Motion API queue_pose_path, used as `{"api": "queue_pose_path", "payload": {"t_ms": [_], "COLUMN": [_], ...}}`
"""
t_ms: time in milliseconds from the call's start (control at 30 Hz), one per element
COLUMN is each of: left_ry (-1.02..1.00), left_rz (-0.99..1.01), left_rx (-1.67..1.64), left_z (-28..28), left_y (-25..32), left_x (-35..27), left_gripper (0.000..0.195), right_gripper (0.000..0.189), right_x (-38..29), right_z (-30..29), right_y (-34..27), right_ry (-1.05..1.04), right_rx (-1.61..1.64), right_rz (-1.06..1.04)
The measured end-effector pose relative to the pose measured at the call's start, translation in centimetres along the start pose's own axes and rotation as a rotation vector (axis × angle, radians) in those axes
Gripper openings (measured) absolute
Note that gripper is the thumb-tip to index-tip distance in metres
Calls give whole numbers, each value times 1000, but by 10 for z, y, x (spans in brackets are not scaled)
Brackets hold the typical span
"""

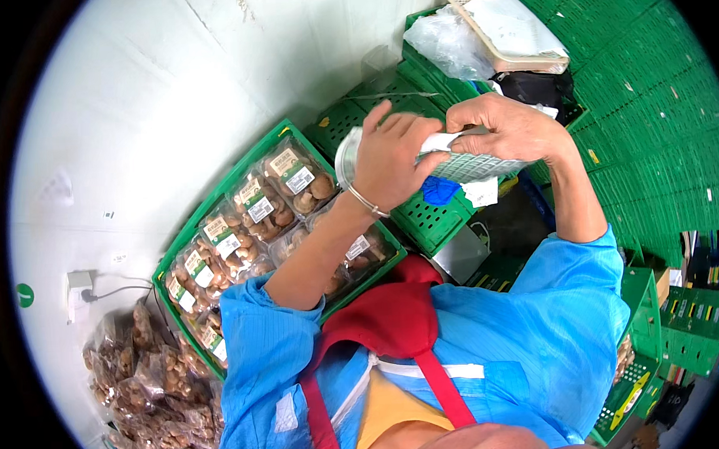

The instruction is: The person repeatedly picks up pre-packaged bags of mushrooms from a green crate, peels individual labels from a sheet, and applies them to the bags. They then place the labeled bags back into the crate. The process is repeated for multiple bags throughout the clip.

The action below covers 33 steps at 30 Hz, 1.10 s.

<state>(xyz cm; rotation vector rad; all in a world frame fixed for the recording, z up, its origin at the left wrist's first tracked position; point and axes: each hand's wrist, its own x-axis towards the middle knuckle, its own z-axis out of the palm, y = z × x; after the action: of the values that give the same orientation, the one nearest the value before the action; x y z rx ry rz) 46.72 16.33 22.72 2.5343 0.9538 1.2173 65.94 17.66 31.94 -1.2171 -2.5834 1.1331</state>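
Observation:
My left hand [392,152], with a bangle at its wrist, grips the left part of a stack of clear plastic trays [482,167] with a ribbed, lattice-like surface. Its fingers look slightly blurred. My right hand [502,130] is at the stack's right part, its thumb and forefinger pinching a white piece [443,141] that lies along the upper edge; whether this is paper or film I cannot tell. The fingertips of both hands are close together. Below and left of them, a green plastic crate [182,236] holds several clear packs of mushrooms [298,176] with labels.
Bagged mushrooms [163,386] are piled at the lower left, by a white wall with a plug. Behind my hands stand green crates [430,222] with a blue crumpled item [440,190] and white paper [482,192]. A cream basket [496,59] and plastic bag [448,43] lie at the top right.

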Motion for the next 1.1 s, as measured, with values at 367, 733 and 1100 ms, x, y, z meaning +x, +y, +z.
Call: {"api": "queue_pose_path", "payload": {"t_ms": [367, 733, 1100], "left_ry": [-38, 80, 99], "left_rz": [-467, -552, -738], "left_rx": [-563, -350, -206], "left_z": [-64, -142, -183], "left_y": [-7, -10, -13], "left_x": [-43, -91, -141], "left_gripper": [24, 12, 16], "right_gripper": [13, 16, 36], "right_x": [-35, 53, 119], "right_z": [57, 74, 95], "right_y": [14, -12, -68], "right_ry": [714, 609, 401], "right_rx": [681, 695, 959], "right_rz": [-151, -258, -428]}}
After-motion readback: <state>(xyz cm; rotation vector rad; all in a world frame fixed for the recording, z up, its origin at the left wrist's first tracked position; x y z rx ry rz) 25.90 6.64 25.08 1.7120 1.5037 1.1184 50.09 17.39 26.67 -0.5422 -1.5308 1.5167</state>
